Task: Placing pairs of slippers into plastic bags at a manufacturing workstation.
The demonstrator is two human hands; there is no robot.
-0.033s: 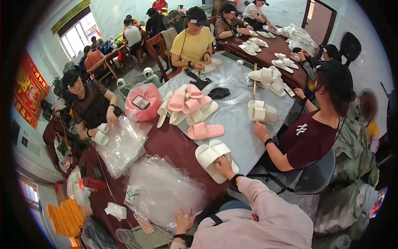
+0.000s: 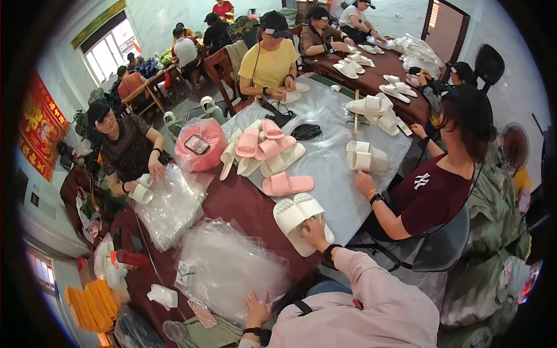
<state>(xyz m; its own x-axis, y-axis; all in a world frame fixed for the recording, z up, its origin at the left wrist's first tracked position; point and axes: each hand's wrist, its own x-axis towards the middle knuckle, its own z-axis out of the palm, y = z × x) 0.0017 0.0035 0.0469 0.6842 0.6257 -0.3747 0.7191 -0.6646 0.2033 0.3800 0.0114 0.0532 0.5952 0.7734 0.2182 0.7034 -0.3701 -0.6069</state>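
Note:
My right hand (image 2: 316, 227) lies on a pair of white slippers (image 2: 293, 217) placed soles up, side by side, on the grey sheet near the table's front edge, with its fingers curled over them. My left hand (image 2: 255, 307) rests with fingers spread on the near edge of a stack of clear plastic bags (image 2: 229, 264) on the dark red table (image 2: 238, 200). Both arms wear pink sleeves. A pink slipper (image 2: 287, 184) lies just beyond the white pair.
A heap of pink and white slippers (image 2: 261, 148) sits mid-table beside a pink bag (image 2: 200, 145). A second pile of clear bags (image 2: 171, 200) lies at left. Seated people work at left (image 2: 125, 145), far end (image 2: 270, 61) and right (image 2: 438, 185). White slippers (image 2: 362, 159) lie by the right person.

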